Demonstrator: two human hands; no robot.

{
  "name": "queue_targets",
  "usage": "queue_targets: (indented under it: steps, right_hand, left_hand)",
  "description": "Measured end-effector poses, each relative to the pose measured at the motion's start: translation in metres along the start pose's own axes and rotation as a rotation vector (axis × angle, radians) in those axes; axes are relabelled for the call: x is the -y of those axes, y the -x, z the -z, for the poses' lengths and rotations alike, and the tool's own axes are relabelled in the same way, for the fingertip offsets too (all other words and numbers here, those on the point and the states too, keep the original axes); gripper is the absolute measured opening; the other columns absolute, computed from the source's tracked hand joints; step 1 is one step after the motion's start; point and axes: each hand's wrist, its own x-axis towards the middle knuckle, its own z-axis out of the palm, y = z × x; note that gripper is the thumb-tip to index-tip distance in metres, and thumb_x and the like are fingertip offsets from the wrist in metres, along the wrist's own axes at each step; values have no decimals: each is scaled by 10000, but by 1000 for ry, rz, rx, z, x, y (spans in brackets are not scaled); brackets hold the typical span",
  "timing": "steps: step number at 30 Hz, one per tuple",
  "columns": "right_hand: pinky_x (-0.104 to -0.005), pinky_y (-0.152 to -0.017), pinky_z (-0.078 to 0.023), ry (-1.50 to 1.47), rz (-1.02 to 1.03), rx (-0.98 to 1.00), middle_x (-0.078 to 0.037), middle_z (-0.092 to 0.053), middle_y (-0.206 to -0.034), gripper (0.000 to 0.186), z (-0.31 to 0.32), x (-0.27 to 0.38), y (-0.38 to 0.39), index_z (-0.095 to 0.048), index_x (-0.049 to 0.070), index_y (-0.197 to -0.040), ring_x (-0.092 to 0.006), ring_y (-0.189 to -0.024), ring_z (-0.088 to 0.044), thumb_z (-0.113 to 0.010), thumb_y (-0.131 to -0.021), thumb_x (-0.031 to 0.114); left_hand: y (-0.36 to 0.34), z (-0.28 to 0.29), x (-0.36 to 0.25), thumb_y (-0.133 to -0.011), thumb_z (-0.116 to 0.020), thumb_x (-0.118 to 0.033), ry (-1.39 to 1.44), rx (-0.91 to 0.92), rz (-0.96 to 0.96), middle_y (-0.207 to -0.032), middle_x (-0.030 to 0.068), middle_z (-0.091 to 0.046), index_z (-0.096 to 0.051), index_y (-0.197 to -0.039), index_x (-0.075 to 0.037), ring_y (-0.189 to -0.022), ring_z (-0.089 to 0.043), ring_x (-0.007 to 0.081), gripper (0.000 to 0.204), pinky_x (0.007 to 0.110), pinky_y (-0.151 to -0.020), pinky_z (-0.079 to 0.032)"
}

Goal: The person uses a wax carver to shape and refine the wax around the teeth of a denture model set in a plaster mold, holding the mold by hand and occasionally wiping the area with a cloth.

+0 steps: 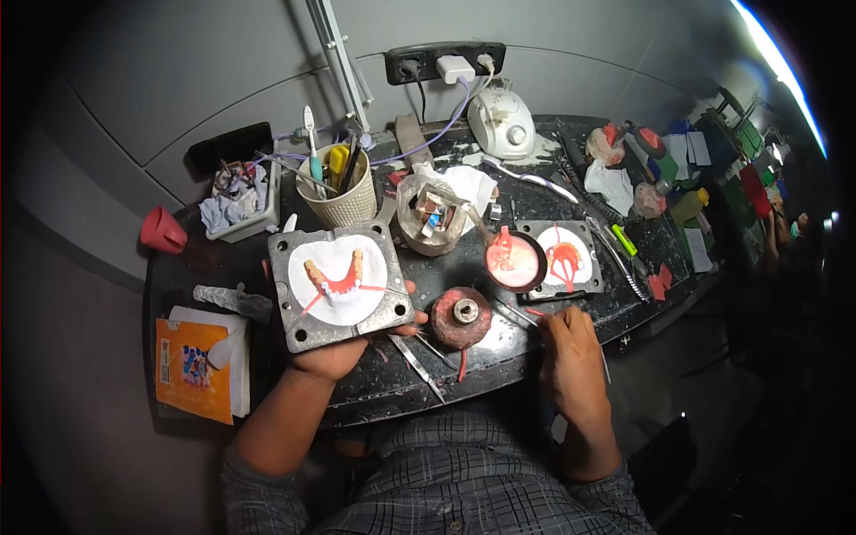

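My left hand [332,358] supports a square grey metal dental flask half [290,308] from below, its fingers wrapped around the right edge. White plaster [355,254] fills the flask, and a horseshoe-shaped denture [339,283] with teeth in red wax sits in it. Near the table's front edge, my right hand [571,343] is closed around a slim metal instrument [515,314] whose tip points toward a spirit burner [461,332]. A small red wax strip [535,312] shows by those fingers. Beyond them are a small pan of pink wax [513,259] and another flask half [584,282] with red wax on plaster.
Metal tweezers and a knife [416,367] lie between the hands. Behind stand a tool cup [343,209], a scrap jar [428,241] and a white machine [499,125]. An orange book [192,392] and a red cup [163,232] are at left; a yellow-green marker [624,239] lies right.
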Motion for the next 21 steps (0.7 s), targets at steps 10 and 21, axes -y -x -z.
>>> queue_targets:
  steps: [10, 21]
  right_hand:
    - [-339, -759, -538, -647, -150, 47, -136, -653, -1008, 97, 34, -24, 11, -616, -23, -992, -229, -854, -688, -698, -952, -58]
    - [-370, -871, -621, -1271, 240, -464, -214, -702, -1050, 190, -43, 1, -22, -610, -52, -1156, -256, -981, -725, -651, -980, -113]
  left_hand:
    - [0, -5, 10, -914, -344, -925, 2, -71, -41, -1542, 310, -493, -396, -1600, -101, -1272, -528, 677, 1074, 868, -1017, -399]
    - [-2, 6, 15, -932, -343, -906, -99, -28, -37, -1596, 231, -478, -396, -1612, -109, -1356, -489, 630, 1049, 883, -1068, -325]
